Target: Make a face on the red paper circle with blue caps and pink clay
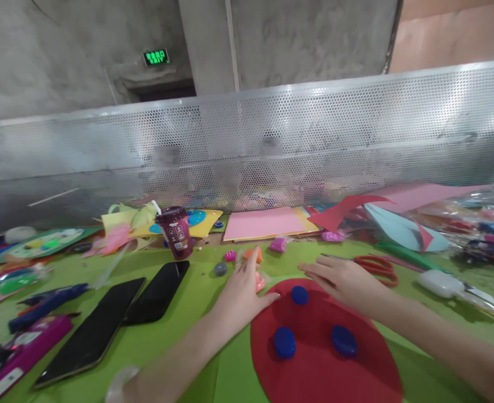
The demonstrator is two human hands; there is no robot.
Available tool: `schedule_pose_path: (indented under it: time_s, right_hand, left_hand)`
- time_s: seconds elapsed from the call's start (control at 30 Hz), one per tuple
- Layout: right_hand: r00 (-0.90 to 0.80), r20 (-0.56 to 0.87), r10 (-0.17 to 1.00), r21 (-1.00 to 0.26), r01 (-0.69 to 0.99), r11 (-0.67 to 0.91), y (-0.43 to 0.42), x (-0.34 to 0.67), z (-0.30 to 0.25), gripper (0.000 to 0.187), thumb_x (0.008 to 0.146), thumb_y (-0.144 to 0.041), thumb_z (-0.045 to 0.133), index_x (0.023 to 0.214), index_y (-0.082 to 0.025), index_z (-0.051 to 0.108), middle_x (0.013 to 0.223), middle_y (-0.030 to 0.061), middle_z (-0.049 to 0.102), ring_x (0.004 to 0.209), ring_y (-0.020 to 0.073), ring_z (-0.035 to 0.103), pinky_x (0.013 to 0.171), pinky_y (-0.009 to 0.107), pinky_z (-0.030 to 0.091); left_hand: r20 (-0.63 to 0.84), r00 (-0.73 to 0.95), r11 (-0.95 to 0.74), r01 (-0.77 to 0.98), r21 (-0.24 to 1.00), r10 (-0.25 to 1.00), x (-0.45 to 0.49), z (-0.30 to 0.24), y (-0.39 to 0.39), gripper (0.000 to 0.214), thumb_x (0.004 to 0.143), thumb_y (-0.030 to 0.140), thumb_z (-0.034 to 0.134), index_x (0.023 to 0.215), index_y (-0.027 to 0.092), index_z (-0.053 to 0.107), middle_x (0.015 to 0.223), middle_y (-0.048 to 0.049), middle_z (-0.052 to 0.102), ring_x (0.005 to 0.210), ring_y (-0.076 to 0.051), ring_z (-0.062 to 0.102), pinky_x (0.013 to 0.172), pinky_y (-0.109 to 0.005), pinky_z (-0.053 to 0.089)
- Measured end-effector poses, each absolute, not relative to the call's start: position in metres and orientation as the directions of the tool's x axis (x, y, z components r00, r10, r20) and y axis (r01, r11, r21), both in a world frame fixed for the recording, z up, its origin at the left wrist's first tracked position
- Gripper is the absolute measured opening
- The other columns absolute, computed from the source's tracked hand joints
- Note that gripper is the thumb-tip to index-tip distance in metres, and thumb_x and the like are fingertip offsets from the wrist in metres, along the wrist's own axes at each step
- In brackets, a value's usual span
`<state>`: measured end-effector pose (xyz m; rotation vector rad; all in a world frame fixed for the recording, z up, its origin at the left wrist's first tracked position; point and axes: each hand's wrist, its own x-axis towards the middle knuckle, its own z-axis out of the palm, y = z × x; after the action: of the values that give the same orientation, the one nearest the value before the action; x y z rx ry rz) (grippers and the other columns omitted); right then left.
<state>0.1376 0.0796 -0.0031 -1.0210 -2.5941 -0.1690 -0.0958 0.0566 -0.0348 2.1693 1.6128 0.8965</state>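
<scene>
On the green tabletop lies a large red paper circle point(326, 375) bearing three blue clay-like discs, one upper disc point(300, 295), one lower left point(284, 342) and one lower right point(344, 341). My left hand point(244, 291) is open beyond the circle's upper left edge, thumb spread from the fingers. Its fingers are at a small orange lump point(255, 255) and a pinkish-orange lump point(259, 281); the hand partly hides both. My right hand point(341, 278) is open, fingers stretched over the circle's far edge, with nothing visible in it. Red-handled scissors point(379, 270) lie just behind it.
To the left are two black phones point(160, 291), a purple power strip point(32, 355) and a blue glue gun point(47, 305). A maroon cup point(176, 234) with a straw stands behind. Pink paper sheets point(263, 223) lie before a perforated metal barrier point(247, 145). A white glue-like bottle point(440, 284) lies right.
</scene>
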Motion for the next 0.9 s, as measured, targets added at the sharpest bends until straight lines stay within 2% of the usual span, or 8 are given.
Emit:
schedule_pose_path:
  time_s: [0.1, 0.23, 0.33, 0.4, 0.5, 0.63, 0.77, 0.9]
  right_hand:
    - [-0.635, 0.336, 0.696, -0.046, 0.727, 0.685, 0.078, 0.134, -0.003, 0.033, 0.092, -0.017, 0.035, 0.118, -0.016, 0.055, 0.097, 0.0107, 0.066, 0.088, 0.0257, 0.062, 0.074, 0.036, 0.05]
    - [-0.561, 0.364, 0.744, -0.268, 0.702, 0.66, 0.071, 0.128, 0.001, 0.025, 0.092, -0.02, 0.036, 0.109, -0.017, 0.054, 0.09, 0.0075, 0.067, 0.082, 0.022, 0.064, 0.068, 0.033, 0.051]
    - [-0.562, 0.462, 0.686, -0.337, 0.605, 0.722, 0.059, 0.122, 0.004, 0.026, 0.093, -0.021, 0.033, 0.111, -0.02, 0.053, 0.089, 0.0049, 0.065, 0.08, 0.0177, 0.063, 0.069, 0.029, 0.051]
    - [-0.599, 0.51, 0.617, -0.305, 0.545, 0.781, 0.051, 0.117, 0.004, 0.028, 0.094, -0.02, 0.032, 0.114, -0.021, 0.051, 0.09, 0.0046, 0.065, 0.08, 0.0164, 0.063, 0.069, 0.028, 0.051]
    - [-0.655, 0.582, 0.482, -0.177, 0.477, 0.861, 0.042, 0.112, 0.0, 0.027, 0.097, -0.027, 0.03, 0.112, -0.02, 0.051, 0.089, 0.0058, 0.065, 0.079, 0.0165, 0.063, 0.067, 0.028, 0.051]
    - [-0.645, 0.664, 0.379, -0.062, 0.458, 0.887, 0.039, 0.111, -0.003, 0.035, 0.098, -0.035, 0.026, 0.099, -0.017, 0.056, 0.081, 0.0067, 0.065, 0.07, 0.0165, 0.063, 0.059, 0.027, 0.051]
    - [-0.623, 0.692, 0.365, 0.006, 0.51, 0.86, 0.04, 0.113, -0.004, 0.035, 0.098, -0.035, 0.026, 0.105, -0.013, 0.053, 0.08, 0.0082, 0.065, 0.071, 0.0172, 0.063, 0.056, 0.027, 0.051]
    - [-0.603, 0.72, 0.344, 0.065, 0.552, 0.831, 0.043, 0.114, -0.005, 0.042, 0.096, -0.044, 0.028, 0.111, -0.011, 0.05, 0.078, 0.0084, 0.065, 0.067, 0.0171, 0.063, 0.051, 0.026, 0.049]
  left_hand:
    - [0.292, 0.176, -0.317, 0.766, 0.559, 0.94, -0.098, -0.038, 0.064, 0.077, 0.076, 0.032, 0.059, 0.139, 0.012, 0.019, 0.122, -0.0175, 0.053, 0.114, -0.026, 0.048, 0.093, -0.04, 0.038]
    - [0.328, 0.147, -0.328, 0.721, 0.61, 0.933, -0.098, -0.031, 0.064, 0.065, 0.078, 0.031, 0.057, 0.135, 0.016, 0.031, 0.131, -0.0162, 0.046, 0.119, -0.026, 0.044, 0.097, -0.04, 0.034]
    - [0.342, 0.125, -0.356, 0.512, 0.782, 0.931, -0.089, -0.022, 0.053, 0.055, 0.08, 0.036, 0.055, 0.13, 0.018, 0.04, 0.131, -0.0129, 0.048, 0.121, -0.024, 0.042, 0.101, -0.039, 0.031]
    - [0.247, 0.157, -0.281, 0.249, 0.927, 0.956, -0.08, -0.016, 0.045, 0.048, 0.081, 0.036, 0.054, 0.125, 0.017, 0.047, 0.124, -0.0122, 0.055, 0.115, -0.022, 0.049, 0.098, -0.036, 0.036]
    - [0.167, 0.307, -0.175, 0.001, 0.985, 0.937, -0.07, -0.009, 0.034, 0.034, 0.081, 0.037, 0.056, 0.105, 0.015, 0.063, 0.106, -0.0097, 0.065, 0.098, -0.021, 0.059, 0.088, -0.032, 0.043]
    - [0.121, 0.411, -0.095, -0.083, 0.992, 0.903, -0.066, -0.004, 0.024, 0.026, 0.078, 0.038, 0.06, 0.09, 0.017, 0.07, 0.08, -0.0031, 0.069, 0.075, -0.015, 0.061, 0.076, -0.028, 0.047]
    - [0.059, 0.396, 0.007, -0.164, 0.986, 0.917, -0.065, -0.007, 0.022, 0.023, 0.077, 0.034, 0.062, 0.09, 0.017, 0.071, 0.078, -0.004, 0.07, 0.074, -0.016, 0.063, 0.075, -0.031, 0.05]
    - [0.02, 0.316, 0.065, -0.254, 0.965, 0.948, -0.066, -0.01, 0.025, 0.02, 0.072, 0.029, 0.069, 0.087, 0.015, 0.072, 0.082, -0.0063, 0.071, 0.079, -0.017, 0.065, 0.08, -0.032, 0.049]
